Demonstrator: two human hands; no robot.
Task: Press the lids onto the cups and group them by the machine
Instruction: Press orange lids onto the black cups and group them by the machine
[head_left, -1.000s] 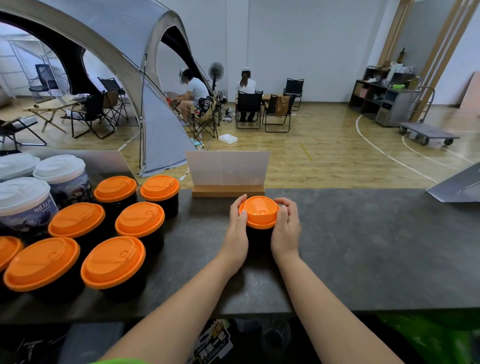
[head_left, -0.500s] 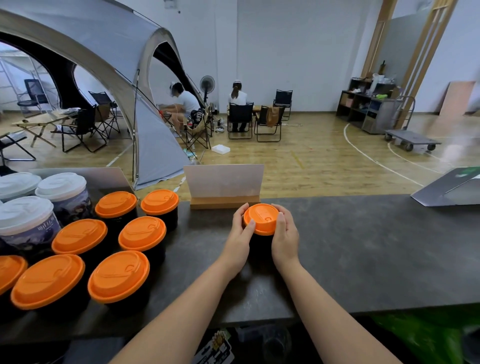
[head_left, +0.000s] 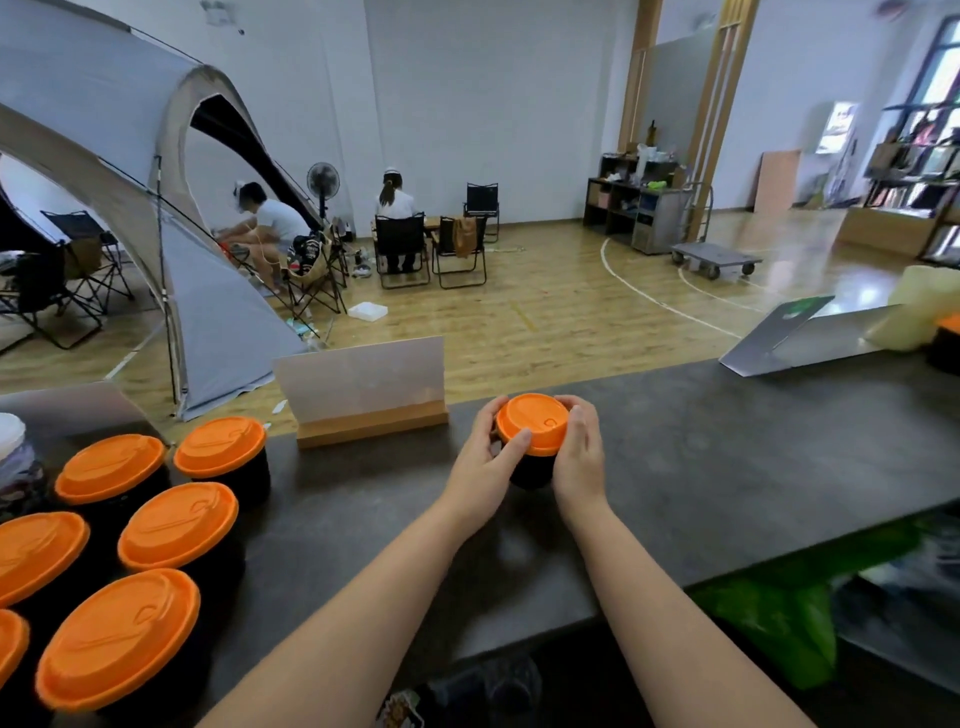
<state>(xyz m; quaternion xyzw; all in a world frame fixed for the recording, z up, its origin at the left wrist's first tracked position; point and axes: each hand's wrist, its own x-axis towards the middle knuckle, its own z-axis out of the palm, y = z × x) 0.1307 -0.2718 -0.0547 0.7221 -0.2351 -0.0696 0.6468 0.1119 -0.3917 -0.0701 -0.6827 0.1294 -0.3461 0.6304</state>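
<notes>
Orange lid (head_left: 533, 422) sits between your hands: left hand (head_left: 485, 457) thumb presses it, right hand (head_left: 579, 453) fingers curl round its rim.

Both bare arms reach forward and the left hand (head_left: 480, 460) and right hand (head_left: 579, 457) curl inward, facing each other — thumbs up top.

Bare forearms, no sleeves — unadorned wrists

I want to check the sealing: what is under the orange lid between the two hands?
A black cup sits under the orange lid; only its lower wall shows. Both hands cover its sides, and its contents are hidden.
</notes>
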